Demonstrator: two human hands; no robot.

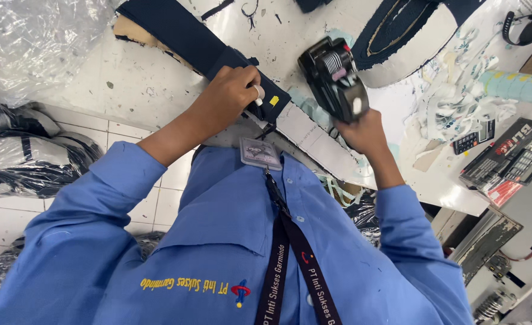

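My left hand (pixel 227 96) pins the navy fabric strip (pixel 182 36) flat while my right hand (pixel 362 132) grips the black label gun (pixel 333 78) just right of it.

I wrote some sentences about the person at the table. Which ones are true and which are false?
1. The right hand holds a black label gun. True.
2. The left hand rests on red cloth. False: it presses on a dark navy fabric piece.
3. A yellow sticker sits on the navy fabric near the left hand. True.
4. The person's shirt is green. False: the shirt is blue.
5. A calculator lies on the white table. True.
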